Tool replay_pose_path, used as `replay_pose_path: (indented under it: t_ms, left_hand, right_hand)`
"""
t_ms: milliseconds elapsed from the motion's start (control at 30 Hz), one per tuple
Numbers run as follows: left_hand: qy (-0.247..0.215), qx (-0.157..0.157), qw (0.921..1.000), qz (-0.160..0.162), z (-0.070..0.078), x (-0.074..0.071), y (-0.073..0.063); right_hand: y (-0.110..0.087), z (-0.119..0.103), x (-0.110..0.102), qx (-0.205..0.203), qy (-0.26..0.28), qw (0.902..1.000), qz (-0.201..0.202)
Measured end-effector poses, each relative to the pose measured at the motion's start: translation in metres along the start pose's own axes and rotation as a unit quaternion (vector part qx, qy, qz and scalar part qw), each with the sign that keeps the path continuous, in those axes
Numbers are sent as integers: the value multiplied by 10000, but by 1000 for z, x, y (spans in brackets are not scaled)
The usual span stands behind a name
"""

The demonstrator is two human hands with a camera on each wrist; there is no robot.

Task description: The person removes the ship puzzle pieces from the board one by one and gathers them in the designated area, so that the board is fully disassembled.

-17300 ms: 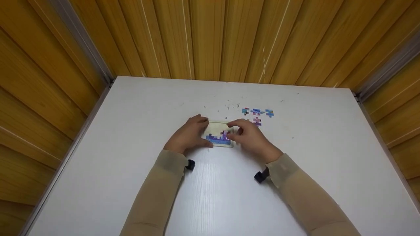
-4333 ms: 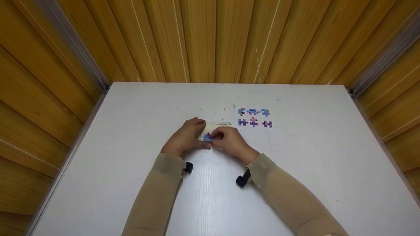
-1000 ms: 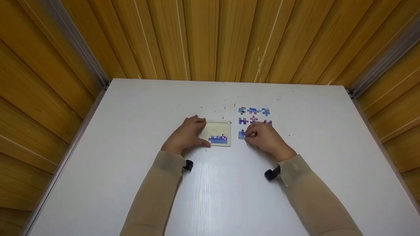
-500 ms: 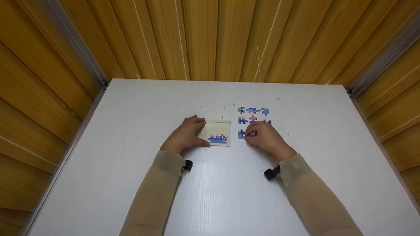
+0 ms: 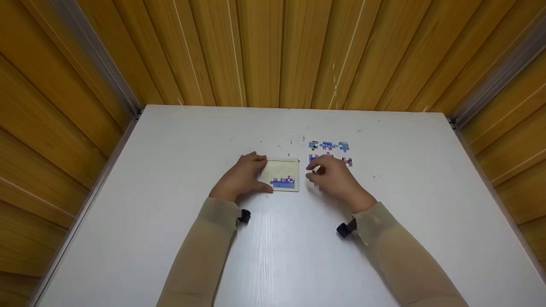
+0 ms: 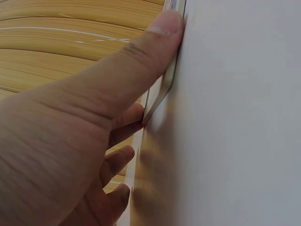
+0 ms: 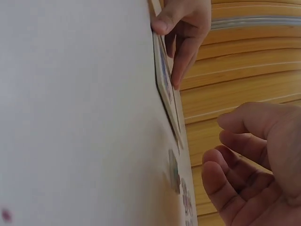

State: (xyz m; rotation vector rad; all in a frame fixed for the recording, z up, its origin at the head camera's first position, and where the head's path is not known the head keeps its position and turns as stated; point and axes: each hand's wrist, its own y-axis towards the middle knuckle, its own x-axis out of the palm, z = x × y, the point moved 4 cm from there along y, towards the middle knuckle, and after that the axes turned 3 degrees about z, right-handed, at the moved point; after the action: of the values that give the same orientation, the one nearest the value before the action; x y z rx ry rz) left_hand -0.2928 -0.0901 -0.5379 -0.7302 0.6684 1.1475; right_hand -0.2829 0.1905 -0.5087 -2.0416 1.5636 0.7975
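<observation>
A square puzzle tray lies on the table; joined blue and purple jigsaw pieces fill part of its near side, and the rest of its bed is bare. My left hand grips the tray's left side, thumb at the near edge and fingertips at the far one. To the right of the tray, my right hand hovers with bent fingers and thumb apart, nothing between them in the right wrist view. A loose jigsaw piece lies on the table beside the tray there; in the head view that hand mostly covers it.
Several loose jigsaw pieces lie in rows behind my right hand, the nearer row partly covered by it. Small dark specks dot the white table beyond the tray. Yellow panelled walls stand at the back and sides.
Fewer pieces sit in the tray than at first. My right hand carried a blue piece from the tray's left corner to the table on the right, released it, and has shifted slightly left.
</observation>
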Motion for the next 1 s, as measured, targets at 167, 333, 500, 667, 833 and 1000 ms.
replay_pose_path:
  t_ms: [167,333,500,667,833,1000]
  left_hand:
    - [-22,-36,10000,24,0,0,1]
    - [30,-18,10000,9,-2,0,2]
    - [92,112,9999,24,-2,0,3]
    - [170,206,9996,27,-1,-1,2]
    - [226,322,9992,7,-1,-2,0]
    - [281,375,9989,37,-2,-1,-1]
  right_hand:
    - [5,-22,5,-188,159,9997,45]
    - [10,-40,9,-280,385,9989,16]
    - [12,-52,17,-256,658,9975,-51]
    - [14,-51,27,-285,756,9965,-228]
    - [15,-43,37,-210,702,9963,-445]
    - [14,-36,48,-84,702,9950,-704]
